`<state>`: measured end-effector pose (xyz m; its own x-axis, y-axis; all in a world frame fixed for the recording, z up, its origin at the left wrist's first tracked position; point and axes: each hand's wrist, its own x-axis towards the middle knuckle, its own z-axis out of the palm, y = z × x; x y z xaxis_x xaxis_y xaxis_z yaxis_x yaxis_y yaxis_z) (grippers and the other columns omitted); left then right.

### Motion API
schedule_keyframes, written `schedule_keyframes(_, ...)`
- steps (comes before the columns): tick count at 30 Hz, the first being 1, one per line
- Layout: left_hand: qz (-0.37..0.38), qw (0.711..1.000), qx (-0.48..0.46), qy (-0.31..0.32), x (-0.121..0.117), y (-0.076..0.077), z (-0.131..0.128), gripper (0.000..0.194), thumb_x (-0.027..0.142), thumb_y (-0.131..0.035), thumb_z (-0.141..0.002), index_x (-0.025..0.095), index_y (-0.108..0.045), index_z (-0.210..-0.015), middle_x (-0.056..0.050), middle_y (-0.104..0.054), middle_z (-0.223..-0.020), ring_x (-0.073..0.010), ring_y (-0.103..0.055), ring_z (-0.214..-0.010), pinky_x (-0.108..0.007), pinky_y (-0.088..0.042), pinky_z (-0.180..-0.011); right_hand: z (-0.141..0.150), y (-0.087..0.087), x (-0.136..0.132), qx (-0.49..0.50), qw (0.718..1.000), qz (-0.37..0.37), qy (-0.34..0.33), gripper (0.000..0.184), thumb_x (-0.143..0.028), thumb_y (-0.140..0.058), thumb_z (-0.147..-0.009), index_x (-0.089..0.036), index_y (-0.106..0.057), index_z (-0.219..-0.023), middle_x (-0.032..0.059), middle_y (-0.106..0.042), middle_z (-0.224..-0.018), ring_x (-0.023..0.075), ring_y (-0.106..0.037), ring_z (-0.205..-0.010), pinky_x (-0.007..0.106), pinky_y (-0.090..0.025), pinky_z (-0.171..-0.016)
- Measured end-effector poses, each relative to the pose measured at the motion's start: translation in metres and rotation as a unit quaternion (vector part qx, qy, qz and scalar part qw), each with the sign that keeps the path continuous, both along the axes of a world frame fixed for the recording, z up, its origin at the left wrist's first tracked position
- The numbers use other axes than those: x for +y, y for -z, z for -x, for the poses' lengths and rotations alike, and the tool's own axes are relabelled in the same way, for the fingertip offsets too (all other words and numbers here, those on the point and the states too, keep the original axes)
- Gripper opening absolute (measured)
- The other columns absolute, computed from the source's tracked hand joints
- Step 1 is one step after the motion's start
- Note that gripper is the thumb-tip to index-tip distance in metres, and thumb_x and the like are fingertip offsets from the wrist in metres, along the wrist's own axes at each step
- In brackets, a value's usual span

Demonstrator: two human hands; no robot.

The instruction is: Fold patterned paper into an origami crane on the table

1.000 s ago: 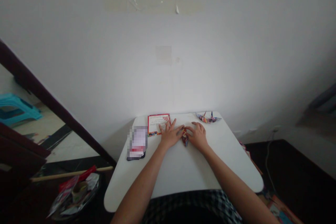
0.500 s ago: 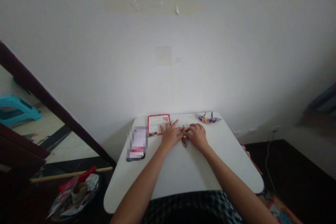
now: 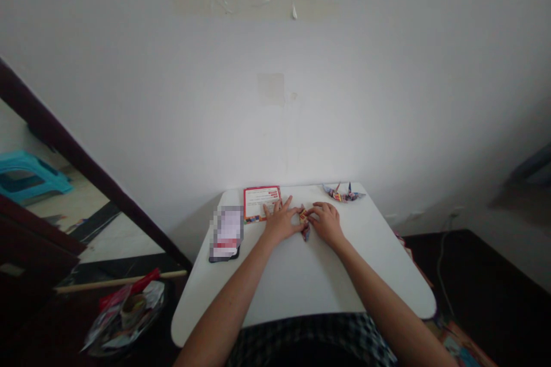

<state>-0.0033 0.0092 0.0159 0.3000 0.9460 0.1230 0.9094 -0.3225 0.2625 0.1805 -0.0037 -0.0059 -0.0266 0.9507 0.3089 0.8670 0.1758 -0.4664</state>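
Note:
On the white table (image 3: 297,281), a small, narrow piece of colourful printed folded paper (image 3: 305,234) lies between my hands. My left hand (image 3: 279,222) holds its left side with thumb and forefinger, while the other fingers spread toward a red-bordered printed sheet (image 3: 253,200). From the right, my right hand (image 3: 327,223) pinches the same paper, its fingers bent. Part of the paper is covered by my fingertips. A folded paper crane (image 3: 344,195) in similar print rests near the table's back right corner.
A phone (image 3: 227,235), its screen blurred out, lies at the table's left edge. The wall (image 3: 284,137) stands right behind the table. On the floor at left is a bin with wrappers (image 3: 129,315); beyond the dark frame (image 3: 94,166) shows a blue stool (image 3: 32,175).
My left fingers have shifted slightly around the folded paper, and my right fingertips have closed in on it. The view has tilted a little; the crane, sheet and phone stay put.

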Motion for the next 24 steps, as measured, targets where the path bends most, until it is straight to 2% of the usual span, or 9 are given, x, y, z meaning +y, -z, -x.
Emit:
schedule_keyframes(10, 0.029, 0.999, 0.031, 0.034, -0.005, -0.004, 0.005, 0.081, 0.078, -0.057, -0.069, 0.048, -0.04, -0.142, -0.005, -0.015, -0.164, -0.0422, -0.012, -0.148, -0.078, 0.004, -0.105, -0.001, -0.001, 0.0, 0.004, 1.0, 0.005, -0.002, 0.017, -0.039, -0.065, -0.085, -0.038, -0.072, -0.101, -0.0006, -0.057, -0.13, 0.026, -0.041, -0.126, 0.045, -0.028, -0.106)
schedule_keyframes(14, 0.048, 0.996, 0.047, 0.053, -0.009, -0.005, 0.008, 0.088, 0.082, -0.054, -0.067, 0.051, -0.03, -0.145, -0.006, -0.011, -0.164, -0.0424, -0.011, -0.148, -0.079, 0.005, -0.104, -0.001, 0.0, 0.001, -0.003, 1.0, 0.007, 0.002, 0.016, -0.038, -0.066, -0.085, -0.037, -0.073, -0.099, -0.0011, -0.057, -0.13, 0.0258, -0.04, -0.126, 0.045, -0.028, -0.106)
schedule_keyframes(20, 0.07, 0.991, 0.091, 0.063, -0.009, -0.005, 0.011, 0.098, 0.085, -0.053, -0.065, 0.048, -0.019, -0.15, -0.006, -0.004, -0.165, -0.0447, -0.006, -0.148, -0.079, 0.005, -0.104, -0.003, -0.001, 0.003, -0.015, 1.0, 0.016, -0.008, 0.024, -0.045, -0.064, -0.086, -0.043, -0.069, -0.109, -0.0015, -0.055, -0.132, 0.0266, -0.04, -0.126, 0.046, -0.029, -0.106)
schedule_keyframes(24, 0.054, 0.993, 0.072, 0.07, -0.009, 0.0, 0.012, 0.1, 0.086, -0.053, -0.063, 0.048, -0.019, -0.15, -0.007, -0.007, -0.165, -0.0426, -0.006, -0.148, -0.077, 0.007, -0.105, -0.003, -0.002, 0.004, -0.024, 1.0, 0.016, -0.008, 0.025, -0.044, -0.063, -0.086, -0.044, -0.069, -0.11, -0.0014, -0.055, -0.131, 0.0262, -0.04, -0.126, 0.045, -0.03, -0.106)
